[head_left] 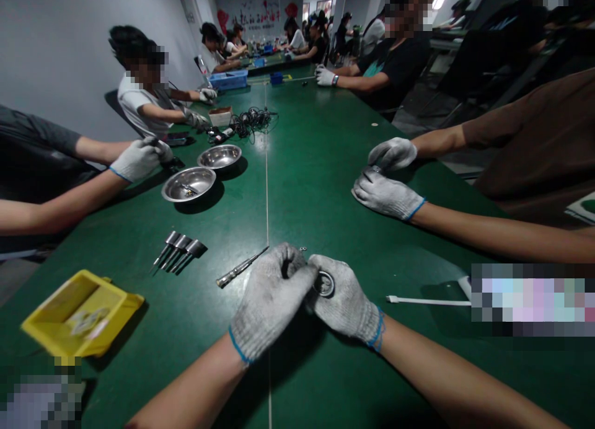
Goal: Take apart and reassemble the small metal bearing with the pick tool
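Both of my hands wear white knit gloves with blue cuffs and meet over the green table. My right hand (344, 299) is closed around a small round metal part (325, 284), its dark-rimmed circular end facing up. My left hand (274, 296) is closed, with its thumb reaching to the edge of that part; whatever its curled fingers hold is hidden. Left of my left hand lies a slim screwdriver (242, 268) with a translucent handle. Farther left are three metal cylinders with thin shafts (179, 250), side by side. A tiny metal piece (303, 248) lies just beyond my fingertips.
A yellow bin (125, 302) with small parts stands at left. Two steel bowls (170, 193) sit beyond it, near tangled black cables (251, 122). Co-workers' gloved hands work at left and at right (390, 193). A white cable (427, 301) lies at right.
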`<state>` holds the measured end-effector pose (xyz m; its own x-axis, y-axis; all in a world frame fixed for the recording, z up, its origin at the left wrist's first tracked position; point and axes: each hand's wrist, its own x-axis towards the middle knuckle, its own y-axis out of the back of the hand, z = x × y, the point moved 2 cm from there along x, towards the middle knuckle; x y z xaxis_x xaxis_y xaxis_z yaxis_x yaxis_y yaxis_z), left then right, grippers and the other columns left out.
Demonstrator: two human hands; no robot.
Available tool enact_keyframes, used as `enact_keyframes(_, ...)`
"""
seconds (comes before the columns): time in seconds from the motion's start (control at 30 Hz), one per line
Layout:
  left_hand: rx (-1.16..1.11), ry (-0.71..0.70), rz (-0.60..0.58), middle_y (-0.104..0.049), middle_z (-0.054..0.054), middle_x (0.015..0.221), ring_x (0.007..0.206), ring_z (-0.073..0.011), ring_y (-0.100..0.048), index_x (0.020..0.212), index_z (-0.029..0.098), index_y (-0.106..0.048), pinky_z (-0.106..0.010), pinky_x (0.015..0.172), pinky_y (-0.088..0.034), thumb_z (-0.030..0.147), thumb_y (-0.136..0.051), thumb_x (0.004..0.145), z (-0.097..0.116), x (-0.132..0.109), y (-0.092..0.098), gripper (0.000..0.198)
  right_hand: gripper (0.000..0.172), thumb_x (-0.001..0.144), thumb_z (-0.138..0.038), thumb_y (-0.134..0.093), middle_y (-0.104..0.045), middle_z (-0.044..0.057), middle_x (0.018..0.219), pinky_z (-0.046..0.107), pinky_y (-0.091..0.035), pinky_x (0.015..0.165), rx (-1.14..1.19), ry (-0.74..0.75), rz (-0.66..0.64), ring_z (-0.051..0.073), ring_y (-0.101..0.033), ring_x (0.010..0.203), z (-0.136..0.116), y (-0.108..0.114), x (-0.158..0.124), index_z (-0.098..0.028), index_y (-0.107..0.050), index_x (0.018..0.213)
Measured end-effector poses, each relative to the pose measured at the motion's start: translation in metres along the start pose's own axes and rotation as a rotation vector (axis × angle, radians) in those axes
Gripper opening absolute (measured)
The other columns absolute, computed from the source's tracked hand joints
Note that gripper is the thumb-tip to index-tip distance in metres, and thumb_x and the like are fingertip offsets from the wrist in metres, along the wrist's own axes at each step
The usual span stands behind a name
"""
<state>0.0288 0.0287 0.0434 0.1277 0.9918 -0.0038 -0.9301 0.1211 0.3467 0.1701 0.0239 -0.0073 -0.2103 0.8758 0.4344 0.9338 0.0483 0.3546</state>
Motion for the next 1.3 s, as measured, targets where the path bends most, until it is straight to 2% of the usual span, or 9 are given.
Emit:
enact_keyframes(0.07,-0.052,-0.023,0.043,-0.062,0.002,0.067,0.064,-0.0140,-0.060,0.073,0.020,-0.059,-0.024,0.059,-0.048,0.022,-0.063,0.086,-0.012,0.008,0.004,0.014,0.016,0.081,-0.019,-0.065,-0.062,-0.001,0.067,0.028,-0.044,0.059,-0.004,0.003,0.022,0.016,-0.058,0.059,-0.002,0.001,0.001,-0.025,-0.052,0.073)
enact_keyframes(0.17,0.003,-0.059,0.071,-0.071,-0.001,0.077,0.073,-0.0169,-0.068,0.083,0.019,-0.066,-0.027,0.068,-0.055,0.019,-0.059,0.089,-0.037,0.022,0.005,0.010,0.011,0.085,-0.021,-0.067,-0.067,0.000,0.070,0.027,-0.047,0.060,0.023,-0.006,0.037,0.016,-0.062,0.062,-0.005,0.002,0.003,-0.024,-0.060,0.078)
enact_keyframes(0.27,0.254,-0.177,0.088,-0.077,-0.005,0.090,0.086,-0.0202,-0.072,0.091,0.019,-0.073,-0.032,0.081,-0.057,0.013,-0.058,0.090,-0.057,0.030,0.002,0.016,0.011,0.085,-0.021,-0.067,-0.068,0.000,0.070,0.026,-0.048,0.060,0.044,-0.006,0.067,0.016,-0.063,0.062,-0.005,0.004,0.004,-0.023,-0.060,0.078)
enact_keyframes(0.37,0.473,-0.313,0.043,-0.077,-0.007,0.097,0.091,-0.0225,-0.073,0.101,0.020,-0.077,-0.034,0.086,-0.058,0.012,-0.059,0.092,-0.064,0.031,-0.002,0.021,0.012,0.085,-0.023,-0.068,-0.067,-0.001,0.069,0.025,-0.048,0.058,0.065,-0.026,0.115,0.015,-0.061,0.061,-0.001,0.006,0.006,-0.023,-0.059,0.076)
enact_keyframes(0.53,0.612,-0.352,0.002,-0.076,-0.009,0.100,0.090,-0.0239,-0.072,0.111,0.019,-0.077,-0.034,0.084,-0.058,0.016,-0.059,0.096,-0.063,0.029,-0.006,0.024,0.020,0.081,-0.031,-0.069,-0.061,-0.002,0.061,0.025,-0.046,0.055,0.108,-0.173,0.276,0.015,-0.057,0.057,0.018,0.009,0.008,-0.024,-0.056,0.068)
enact_keyframes(0.7,0.676,-0.312,0.017,-0.074,-0.009,0.096,0.086,-0.0225,-0.071,0.107,0.019,-0.077,-0.031,0.079,-0.057,0.020,-0.060,0.098,-0.060,0.031,-0.008,0.020,0.023,0.076,-0.035,-0.071,-0.061,-0.002,0.061,0.026,-0.046,0.056,0.135,-0.271,0.339,0.016,-0.056,0.059,0.027,0.009,0.012,-0.023,-0.057,0.063)
enact_keyframes(0.87,0.726,-0.235,0.010,-0.075,-0.008,0.093,0.085,-0.0225,-0.072,0.098,0.021,-0.078,-0.029,0.076,-0.055,0.026,-0.061,0.099,-0.053,0.034,-0.011,0.018,0.024,0.079,-0.035,-0.071,-0.062,-0.002,0.061,0.025,-0.047,0.056,0.118,-0.256,0.292,0.015,-0.056,0.059,0.022,0.007,0.014,-0.023,-0.056,0.064)
enact_keyframes(1.1,0.784,-0.126,-0.035,-0.078,-0.010,0.101,0.090,-0.0253,-0.074,0.102,0.020,-0.080,-0.032,0.079,-0.056,0.026,-0.061,0.100,-0.046,0.034,-0.013,0.020,0.017,0.083,-0.033,-0.069,-0.070,0.001,0.068,0.027,-0.053,0.061,0.070,-0.212,0.159,0.018,-0.064,0.062,0.013,0.007,0.014,-0.022,-0.064,0.072)
enact_keyframes(1.3,0.768,-0.155,-0.043,-0.078,-0.009,0.102,0.092,-0.0247,-0.075,0.108,0.022,-0.080,-0.031,0.080,-0.056,0.028,-0.061,0.101,-0.043,0.033,-0.011,0.021,0.011,0.083,-0.032,-0.067,-0.076,0.004,0.075,0.029,-0.057,0.067,0.092,-0.173,0.230,0.021,-0.072,0.071,0.016,0.009,0.014,-0.022,-0.069,0.078)
